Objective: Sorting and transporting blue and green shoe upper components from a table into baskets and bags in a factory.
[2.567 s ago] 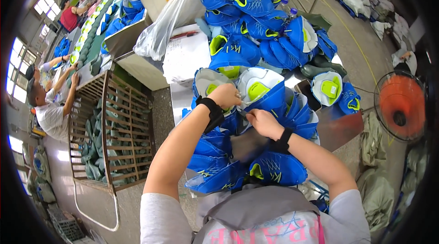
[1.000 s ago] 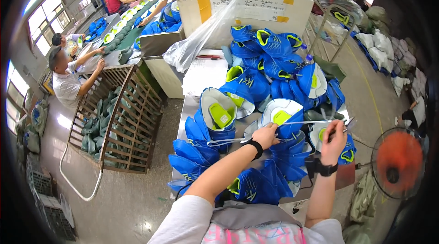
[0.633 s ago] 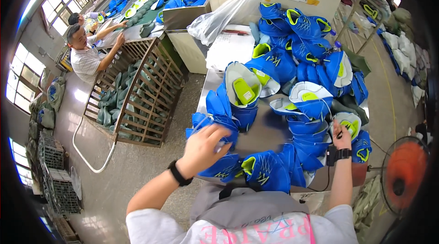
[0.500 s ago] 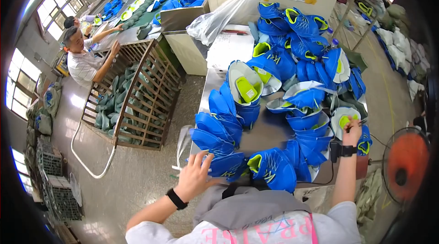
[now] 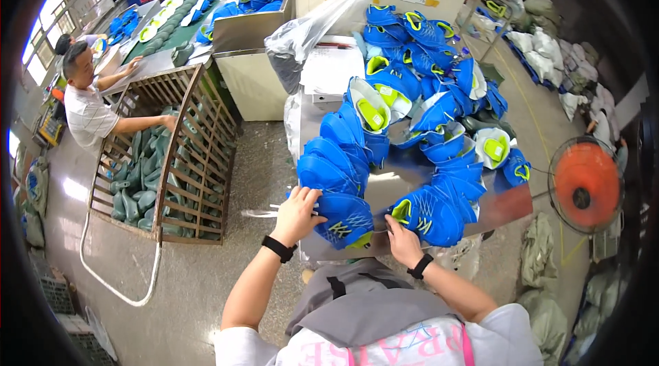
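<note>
Many blue shoe uppers with lime-green linings lie on a metal-topped table in front of me, nested in curved rows. My left hand (image 5: 296,216) grips the edge of the nearest blue shoe upper (image 5: 345,218) in the left row, its thumb lying over the blue side. My right hand (image 5: 403,242) has its fingertips closed at the lime collar of another blue shoe upper (image 5: 432,216), at the near end of the right row. Bare metal shows between these two uppers. A white-lined upper with a lime insole (image 5: 373,113) stands farther back on the left row.
A slatted cart (image 5: 161,180) full of grey-green shoe lasts stands left, with a person's hand reaching into it. An orange fan (image 5: 583,184) is at the right. Papers (image 5: 331,67) and a plastic bag (image 5: 292,47) lie beyond the uppers. A conveyor (image 5: 180,33) runs at the back left.
My right hand has come from the far right side of the table to the near upper. My left hand has closed onto the left row's upper. The co-worker's hand has lowered into the cart.
</note>
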`<action>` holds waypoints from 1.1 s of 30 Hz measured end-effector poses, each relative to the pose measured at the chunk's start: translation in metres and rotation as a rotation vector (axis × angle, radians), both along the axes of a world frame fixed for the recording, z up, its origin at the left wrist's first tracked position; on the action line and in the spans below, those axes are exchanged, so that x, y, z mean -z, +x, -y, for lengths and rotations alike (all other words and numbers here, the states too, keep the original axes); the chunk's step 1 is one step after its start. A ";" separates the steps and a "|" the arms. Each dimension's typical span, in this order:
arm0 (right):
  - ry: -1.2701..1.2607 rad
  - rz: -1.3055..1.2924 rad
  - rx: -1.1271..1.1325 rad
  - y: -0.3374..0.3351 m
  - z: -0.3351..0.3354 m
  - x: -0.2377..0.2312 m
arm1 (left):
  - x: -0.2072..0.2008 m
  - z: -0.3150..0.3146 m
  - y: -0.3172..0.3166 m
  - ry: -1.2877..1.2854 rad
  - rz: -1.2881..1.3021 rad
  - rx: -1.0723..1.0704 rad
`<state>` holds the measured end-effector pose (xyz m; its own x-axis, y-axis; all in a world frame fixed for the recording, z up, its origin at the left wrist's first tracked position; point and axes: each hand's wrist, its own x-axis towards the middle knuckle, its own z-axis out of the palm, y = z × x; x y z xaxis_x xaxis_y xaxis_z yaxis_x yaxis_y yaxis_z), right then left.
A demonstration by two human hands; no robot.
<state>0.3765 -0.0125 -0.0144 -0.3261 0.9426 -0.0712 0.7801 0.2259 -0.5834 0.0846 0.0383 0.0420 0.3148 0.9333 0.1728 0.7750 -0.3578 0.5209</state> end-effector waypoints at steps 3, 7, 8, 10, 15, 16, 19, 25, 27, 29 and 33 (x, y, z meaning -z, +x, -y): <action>-0.001 0.133 -0.093 0.008 0.013 0.006 | -0.001 -0.001 -0.014 0.050 -0.037 0.074; 0.027 0.543 -0.491 0.011 0.017 -0.012 | 0.007 0.002 -0.021 0.148 0.016 -0.080; 0.023 0.458 -0.481 0.014 0.018 -0.011 | 0.013 0.005 -0.019 0.135 0.069 -0.185; -0.156 0.234 -0.429 0.009 0.006 -0.025 | 0.029 0.011 -0.019 0.078 0.138 -0.364; -0.535 -0.071 -0.375 0.003 -0.042 -0.050 | 0.108 0.035 -0.021 -0.485 1.034 -0.433; -0.626 -0.130 -0.336 0.003 -0.049 -0.048 | 0.103 0.032 -0.018 -0.576 1.072 -0.409; -0.634 -0.171 -0.360 0.008 -0.062 -0.031 | 0.105 0.022 -0.021 -0.651 1.056 -0.371; -0.640 -0.481 0.003 -0.015 -0.115 -0.096 | 0.108 0.010 -0.034 -0.698 1.026 -0.307; -0.022 -0.300 -0.106 -0.014 -0.169 -0.088 | 0.107 0.006 -0.030 -0.706 1.124 -0.254; 0.133 -0.110 -0.297 -0.029 -0.221 -0.107 | 0.107 0.005 -0.031 -0.727 1.146 -0.255; -0.943 -0.308 -0.244 -0.050 -0.265 -0.084 | 0.093 -0.011 -0.029 -0.852 1.308 -0.142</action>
